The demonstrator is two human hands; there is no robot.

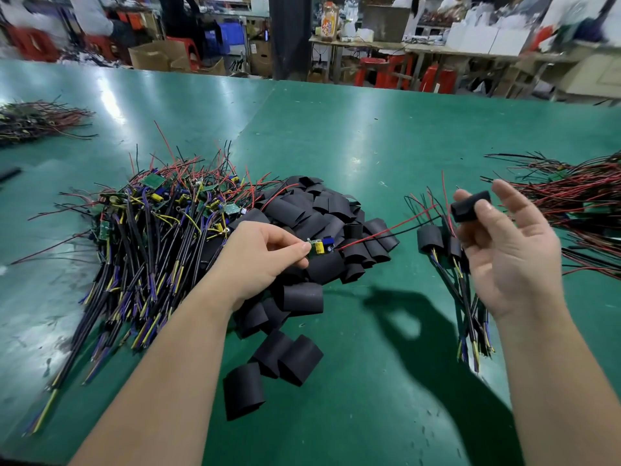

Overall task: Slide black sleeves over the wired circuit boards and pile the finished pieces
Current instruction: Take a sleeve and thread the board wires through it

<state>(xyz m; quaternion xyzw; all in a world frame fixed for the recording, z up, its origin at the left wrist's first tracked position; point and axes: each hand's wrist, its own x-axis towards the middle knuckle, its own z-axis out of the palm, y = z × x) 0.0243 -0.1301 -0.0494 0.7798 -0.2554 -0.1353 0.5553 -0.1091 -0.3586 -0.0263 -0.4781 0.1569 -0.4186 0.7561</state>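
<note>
My left hand pinches a small green circuit board above the heap of loose black sleeves; its red and black wires trail to the right. Raised to the right, my right hand holds one black sleeve between thumb and fingertips. A big tangle of unsleeved wired boards lies to the left. A few sleeved pieces lie just left of my right hand.
The green table carries more wire bundles at the far right and at the far left. Single sleeves lie near the front. Behind the table are red stools, cartons and people.
</note>
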